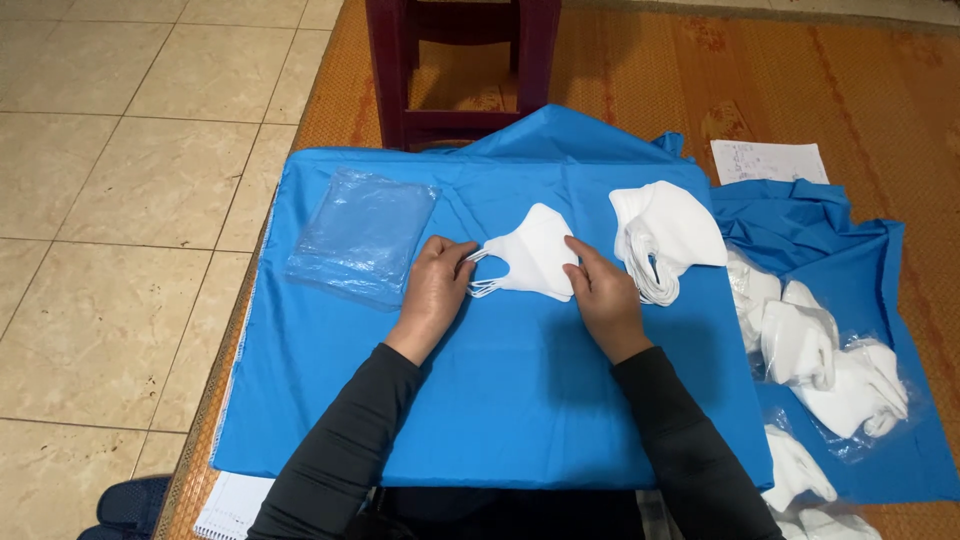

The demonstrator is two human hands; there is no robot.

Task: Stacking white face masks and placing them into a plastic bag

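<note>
A folded white face mask [535, 252] lies on a blue cloth [520, 400] spread over the floor mat. My left hand [435, 290] pinches the mask's ear loops at its left end. My right hand [602, 292] presses fingertips on the mask's right edge. Both sleeves are dark. Just right of my right hand sits a stack of white masks [665, 235] with their loops hanging down. To the left of my left hand lies a pile of clear plastic bags [362, 235].
Bagged white masks [830, 375] lie in a heap on crumpled blue cloth at the right. A sheet of paper [768, 160] lies behind them. A dark red stool [460, 65] stands at the back on an orange woven mat [800, 80]. Beige tiles [120, 200] cover the left floor.
</note>
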